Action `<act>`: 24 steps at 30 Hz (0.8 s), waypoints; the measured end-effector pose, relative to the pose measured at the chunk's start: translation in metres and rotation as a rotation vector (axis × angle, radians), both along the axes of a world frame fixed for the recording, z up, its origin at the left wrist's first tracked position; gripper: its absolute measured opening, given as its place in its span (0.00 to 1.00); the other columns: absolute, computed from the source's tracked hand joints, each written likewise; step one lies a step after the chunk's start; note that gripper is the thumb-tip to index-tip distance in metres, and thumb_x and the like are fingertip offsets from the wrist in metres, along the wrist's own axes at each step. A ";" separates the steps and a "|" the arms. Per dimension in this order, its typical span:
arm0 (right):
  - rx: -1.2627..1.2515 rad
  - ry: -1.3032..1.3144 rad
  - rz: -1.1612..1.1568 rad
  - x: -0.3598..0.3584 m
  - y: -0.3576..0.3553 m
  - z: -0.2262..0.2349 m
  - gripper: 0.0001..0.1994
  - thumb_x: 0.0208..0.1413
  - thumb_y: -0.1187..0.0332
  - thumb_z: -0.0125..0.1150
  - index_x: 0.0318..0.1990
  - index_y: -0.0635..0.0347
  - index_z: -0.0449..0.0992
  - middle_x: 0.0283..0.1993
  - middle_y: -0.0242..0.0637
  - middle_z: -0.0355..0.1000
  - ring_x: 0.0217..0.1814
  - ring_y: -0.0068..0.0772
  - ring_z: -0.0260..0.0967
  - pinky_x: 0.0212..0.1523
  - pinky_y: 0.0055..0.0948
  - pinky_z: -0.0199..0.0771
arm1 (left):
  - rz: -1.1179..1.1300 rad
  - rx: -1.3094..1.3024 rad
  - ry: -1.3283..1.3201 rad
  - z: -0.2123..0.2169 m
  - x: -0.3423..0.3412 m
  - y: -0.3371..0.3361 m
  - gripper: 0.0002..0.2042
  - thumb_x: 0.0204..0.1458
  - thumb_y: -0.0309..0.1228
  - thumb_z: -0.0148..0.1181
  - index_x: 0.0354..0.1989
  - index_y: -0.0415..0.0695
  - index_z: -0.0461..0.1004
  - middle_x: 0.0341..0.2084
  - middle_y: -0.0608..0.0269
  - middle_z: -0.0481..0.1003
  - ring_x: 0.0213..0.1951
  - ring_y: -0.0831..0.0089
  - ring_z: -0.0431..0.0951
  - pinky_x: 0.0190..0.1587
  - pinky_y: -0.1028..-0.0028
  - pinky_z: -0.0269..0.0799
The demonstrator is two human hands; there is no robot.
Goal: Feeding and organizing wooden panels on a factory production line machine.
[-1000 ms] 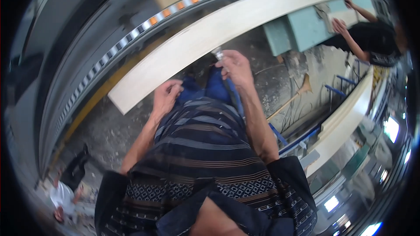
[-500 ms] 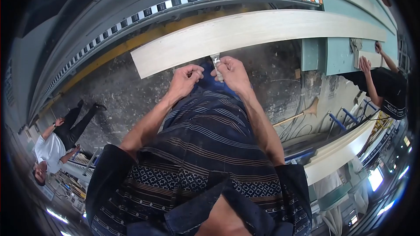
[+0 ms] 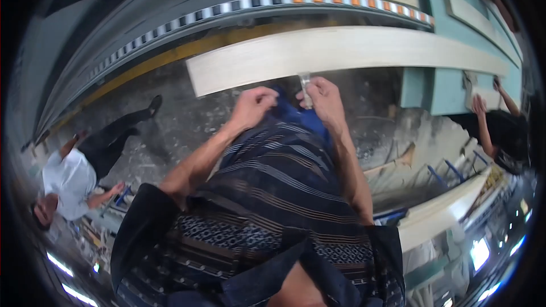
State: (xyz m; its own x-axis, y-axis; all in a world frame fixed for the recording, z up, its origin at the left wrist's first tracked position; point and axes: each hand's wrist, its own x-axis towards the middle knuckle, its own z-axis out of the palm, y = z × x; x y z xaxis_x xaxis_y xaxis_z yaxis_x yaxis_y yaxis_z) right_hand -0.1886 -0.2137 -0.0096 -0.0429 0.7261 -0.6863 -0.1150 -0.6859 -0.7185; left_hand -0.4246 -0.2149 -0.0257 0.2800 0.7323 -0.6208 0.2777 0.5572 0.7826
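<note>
gritty concrete floor [image 3: 205, 119] – scattered debris, nothing else discernible.

Woodworking shop, long pale board [image 3: 352, 51], dusty concrete floor [image 3: 187, 119]

The view swings further left: the long pale board [image 3: 341, 51] now runs level, and a person in a white shirt [image 3: 68, 179] comes nearer at lower left.

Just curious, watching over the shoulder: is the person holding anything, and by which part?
The right hand grips a small pale, slim tool by its lower end; its top sticks up toward the long pale board. The left hand is closed at the waist; anything in it cannot be told.
</note>
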 end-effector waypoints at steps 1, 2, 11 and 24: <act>0.004 0.012 0.014 -0.003 -0.001 0.000 0.10 0.69 0.69 0.54 0.47 0.67 0.75 0.34 0.42 0.80 0.29 0.26 0.75 0.32 0.25 0.76 | -0.040 0.013 -0.016 0.007 0.008 0.004 0.10 0.63 0.25 0.56 0.48 0.35 0.80 0.32 0.63 0.82 0.34 0.80 0.77 0.40 0.77 0.75; -0.002 0.013 0.040 -0.006 -0.002 0.000 0.09 0.68 0.71 0.53 0.46 0.68 0.75 0.34 0.42 0.80 0.29 0.26 0.75 0.32 0.25 0.77 | -0.018 -0.003 -0.014 0.007 0.005 0.004 0.10 0.63 0.25 0.56 0.48 0.35 0.80 0.32 0.63 0.82 0.34 0.80 0.77 0.40 0.77 0.75; 0.157 0.156 -0.100 0.010 -0.001 0.023 0.09 0.71 0.70 0.50 0.50 0.65 0.72 0.41 0.47 0.81 0.33 0.27 0.76 0.33 0.22 0.78 | 0.143 -0.084 -0.200 0.026 0.004 0.007 0.09 0.64 0.25 0.58 0.48 0.33 0.79 0.33 0.61 0.82 0.33 0.79 0.77 0.38 0.78 0.75; 0.400 0.310 -0.421 -0.002 0.026 0.088 0.11 0.63 0.82 0.55 0.51 0.65 0.65 0.46 0.56 0.78 0.44 0.46 0.82 0.43 0.35 0.90 | 0.273 -0.233 -0.650 0.070 0.028 0.039 0.13 0.69 0.31 0.55 0.53 0.35 0.77 0.36 0.59 0.80 0.35 0.76 0.78 0.41 0.75 0.77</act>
